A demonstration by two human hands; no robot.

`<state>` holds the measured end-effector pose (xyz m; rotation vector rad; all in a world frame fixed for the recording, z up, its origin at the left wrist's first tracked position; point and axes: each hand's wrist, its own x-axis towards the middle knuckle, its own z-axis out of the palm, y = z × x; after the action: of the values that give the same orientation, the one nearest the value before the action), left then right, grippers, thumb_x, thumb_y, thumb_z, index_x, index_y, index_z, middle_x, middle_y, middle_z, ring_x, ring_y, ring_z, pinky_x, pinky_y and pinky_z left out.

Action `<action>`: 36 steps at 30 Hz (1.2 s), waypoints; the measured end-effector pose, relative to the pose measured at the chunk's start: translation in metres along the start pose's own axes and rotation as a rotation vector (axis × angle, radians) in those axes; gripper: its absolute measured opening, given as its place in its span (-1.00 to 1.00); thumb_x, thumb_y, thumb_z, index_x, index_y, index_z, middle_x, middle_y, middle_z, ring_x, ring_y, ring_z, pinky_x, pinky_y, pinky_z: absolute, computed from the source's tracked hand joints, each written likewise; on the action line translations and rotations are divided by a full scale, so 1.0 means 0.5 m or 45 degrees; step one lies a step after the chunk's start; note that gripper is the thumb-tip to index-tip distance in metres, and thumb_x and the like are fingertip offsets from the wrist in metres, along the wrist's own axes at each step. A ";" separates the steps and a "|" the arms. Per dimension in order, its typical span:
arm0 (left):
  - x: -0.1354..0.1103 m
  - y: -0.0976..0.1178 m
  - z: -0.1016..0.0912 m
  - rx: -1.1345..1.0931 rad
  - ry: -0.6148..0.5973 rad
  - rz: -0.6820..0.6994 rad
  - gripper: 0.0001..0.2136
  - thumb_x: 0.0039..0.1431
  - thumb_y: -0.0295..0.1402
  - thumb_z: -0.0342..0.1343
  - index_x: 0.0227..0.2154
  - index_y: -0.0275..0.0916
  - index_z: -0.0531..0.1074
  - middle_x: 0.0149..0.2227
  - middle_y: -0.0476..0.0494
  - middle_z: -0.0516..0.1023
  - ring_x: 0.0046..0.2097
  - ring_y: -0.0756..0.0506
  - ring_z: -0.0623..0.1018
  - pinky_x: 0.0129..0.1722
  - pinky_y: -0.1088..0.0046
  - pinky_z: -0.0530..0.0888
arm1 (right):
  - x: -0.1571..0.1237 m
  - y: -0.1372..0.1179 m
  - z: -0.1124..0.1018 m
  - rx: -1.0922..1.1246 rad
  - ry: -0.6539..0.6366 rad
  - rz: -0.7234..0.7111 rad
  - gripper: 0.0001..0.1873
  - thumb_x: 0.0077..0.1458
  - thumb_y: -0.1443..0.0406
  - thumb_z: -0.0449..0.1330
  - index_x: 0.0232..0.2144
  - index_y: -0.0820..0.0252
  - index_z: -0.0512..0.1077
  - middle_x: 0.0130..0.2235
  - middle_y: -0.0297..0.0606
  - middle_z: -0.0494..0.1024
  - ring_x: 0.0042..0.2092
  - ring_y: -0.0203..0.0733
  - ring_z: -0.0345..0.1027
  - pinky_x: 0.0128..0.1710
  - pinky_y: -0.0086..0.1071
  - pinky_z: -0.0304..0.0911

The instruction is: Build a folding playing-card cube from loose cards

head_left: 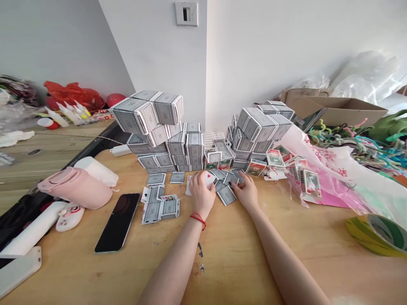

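My left hand [202, 194], a red string bracelet at its wrist, is closed over a face-up playing card [209, 178] with a red heart; the hand covers much of it. To its right, my right hand [247, 191] rests its thumb and fingertips, spread apart, on a loose pile of face-down cards [226, 195]. Behind both hands rise a left stack of card-built blocks [163, 127] and a right stack [259, 127], both patterned grey. Nearer on the left lies a piece of joined cards [160, 207], with a single face-down card [177, 178] beyond it.
A black-screened phone [117, 222], a pink tumbler [76, 188] and a white mouse [70, 217] lie at the left. Card boxes [310, 184] sit on plastic wrapping at the right, near a yellow tape roll [375, 233]. An open carton [343, 110] stands farther back.
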<state>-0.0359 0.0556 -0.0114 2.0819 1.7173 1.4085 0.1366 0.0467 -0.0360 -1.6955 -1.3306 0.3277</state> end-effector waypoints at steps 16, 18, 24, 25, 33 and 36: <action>0.002 -0.001 -0.003 -0.123 -0.035 0.068 -0.59 -0.01 -0.51 0.10 -0.04 -0.25 0.22 -0.04 -0.27 0.35 0.03 -0.20 0.33 0.02 0.15 0.30 | 0.020 0.007 0.020 0.200 0.010 -0.058 -0.58 -0.17 0.23 0.23 -0.19 0.20 0.36 -0.28 -0.21 0.39 -0.51 -0.32 0.15 -0.47 -0.36 0.21; 0.000 -0.002 0.001 -0.142 -0.025 0.040 -0.57 -0.02 -0.50 0.11 -0.04 -0.25 0.21 -0.06 -0.27 0.34 0.03 -0.19 0.34 0.00 0.18 0.32 | 0.020 0.011 0.021 0.275 0.025 0.000 -0.63 -0.16 0.21 0.22 -0.23 0.20 0.35 -0.30 -0.24 0.40 -0.52 -0.34 0.14 -0.50 -0.39 0.19; -0.003 -0.003 0.002 -0.175 -0.051 -0.001 -0.54 0.01 -0.39 0.13 0.01 -0.24 0.17 -0.08 -0.26 0.37 0.00 -0.16 0.36 -0.02 0.24 0.35 | 0.018 0.010 0.020 0.460 0.021 0.114 -0.63 -0.18 0.16 0.24 -0.29 0.20 0.36 -0.34 -0.27 0.41 -0.54 -0.36 0.16 -0.55 -0.43 0.17; -0.003 -0.002 0.000 -0.177 -0.057 0.005 -0.54 0.02 -0.39 0.12 0.01 -0.24 0.18 -0.08 -0.25 0.37 0.00 -0.16 0.36 -0.01 0.24 0.34 | 0.018 0.008 0.020 0.476 0.011 0.129 -0.63 -0.19 0.15 0.25 -0.30 0.21 0.36 -0.38 -0.30 0.40 -0.55 -0.36 0.16 -0.56 -0.43 0.16; -0.002 0.003 -0.002 -0.252 -0.099 0.048 -0.58 0.00 -0.36 0.13 -0.02 -0.19 0.27 -0.07 -0.22 0.38 0.01 -0.16 0.36 0.01 0.22 0.32 | 0.007 -0.013 0.000 0.475 -0.007 0.102 -0.68 -0.15 0.07 0.23 -0.48 0.23 0.44 -0.46 -0.29 0.39 -0.47 -0.29 0.21 -0.51 -0.42 0.16; -0.002 0.004 -0.005 -0.308 -0.133 0.040 -0.64 0.06 -0.34 0.07 -0.03 -0.19 0.30 -0.05 -0.20 0.40 0.03 -0.16 0.35 0.04 0.21 0.29 | 0.002 -0.014 -0.004 0.622 0.042 0.164 -0.65 -0.13 0.04 0.21 -0.47 0.22 0.41 -0.38 -0.25 0.41 -0.39 -0.25 0.26 -0.45 -0.40 0.23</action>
<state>-0.0359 0.0529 -0.0094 2.0197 1.4042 1.4087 0.1340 0.0466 -0.0288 -1.3656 -1.0144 0.6408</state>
